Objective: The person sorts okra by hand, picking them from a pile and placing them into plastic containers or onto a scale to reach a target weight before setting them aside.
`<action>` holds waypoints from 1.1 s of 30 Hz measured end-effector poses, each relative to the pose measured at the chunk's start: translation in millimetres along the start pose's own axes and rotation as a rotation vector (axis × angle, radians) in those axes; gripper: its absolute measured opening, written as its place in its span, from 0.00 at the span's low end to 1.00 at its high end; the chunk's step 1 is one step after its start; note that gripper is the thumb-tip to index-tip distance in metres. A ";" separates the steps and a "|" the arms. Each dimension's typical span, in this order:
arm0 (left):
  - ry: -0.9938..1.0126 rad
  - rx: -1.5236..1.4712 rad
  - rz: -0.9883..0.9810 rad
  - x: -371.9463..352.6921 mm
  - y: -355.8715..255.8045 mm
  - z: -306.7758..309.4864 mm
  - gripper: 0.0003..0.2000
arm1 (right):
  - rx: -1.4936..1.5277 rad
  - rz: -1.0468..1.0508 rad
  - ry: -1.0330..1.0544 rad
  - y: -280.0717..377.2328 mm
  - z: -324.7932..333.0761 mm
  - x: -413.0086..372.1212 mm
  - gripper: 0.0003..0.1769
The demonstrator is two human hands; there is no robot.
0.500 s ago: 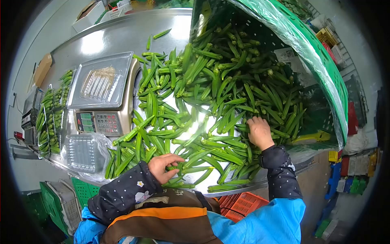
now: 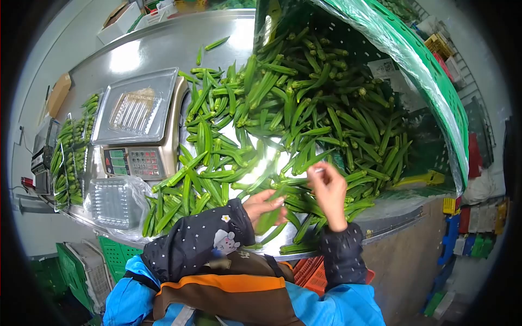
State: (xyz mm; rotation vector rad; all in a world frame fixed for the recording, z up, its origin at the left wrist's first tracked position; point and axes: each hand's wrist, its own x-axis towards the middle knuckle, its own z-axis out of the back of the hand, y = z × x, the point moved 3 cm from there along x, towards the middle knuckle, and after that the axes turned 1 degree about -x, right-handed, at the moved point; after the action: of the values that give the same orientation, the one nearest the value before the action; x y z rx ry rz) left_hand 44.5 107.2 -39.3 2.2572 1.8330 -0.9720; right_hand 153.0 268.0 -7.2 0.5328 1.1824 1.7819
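Note:
Okra pods [image 2: 304,108] spill from a tipped green crate [image 2: 429,70], lined with clear plastic, onto the metal table [image 2: 87,65]. At the near side, my left hand [image 2: 263,208] is closed around okra, blurred by motion. To its right, my right hand [image 2: 328,190] is raised over the pile with thumb and fingertips pinched together; what they hold, if anything, is too small to tell. A scale [image 2: 147,162] carries a clear plastic tray [image 2: 139,111] on its platform.
Empty clear trays [image 2: 111,204] lie in front of the scale. Packed trays of okra [image 2: 73,155] stand at the far left. A red crate [image 2: 312,274] is below the table's front edge, and green crates [image 2: 117,254] are at the lower left.
My left hand has moved right and closed on okra. My right hand has come left, off the pile's right part, and its fingers have drawn together. Some okra on the right has shifted.

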 end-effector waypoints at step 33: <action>0.272 -0.081 -0.181 -22.4 -24.3 37.7 0.35 | 0.543 0.084 0.325 61.1 -72.8 -38.2 0.22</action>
State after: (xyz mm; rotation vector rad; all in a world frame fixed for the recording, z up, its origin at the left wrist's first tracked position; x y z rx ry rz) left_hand 4.8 78.6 -50.0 2.3018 2.1739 -0.6210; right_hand 90.8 191.0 18.9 0.6205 1.9192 1.6481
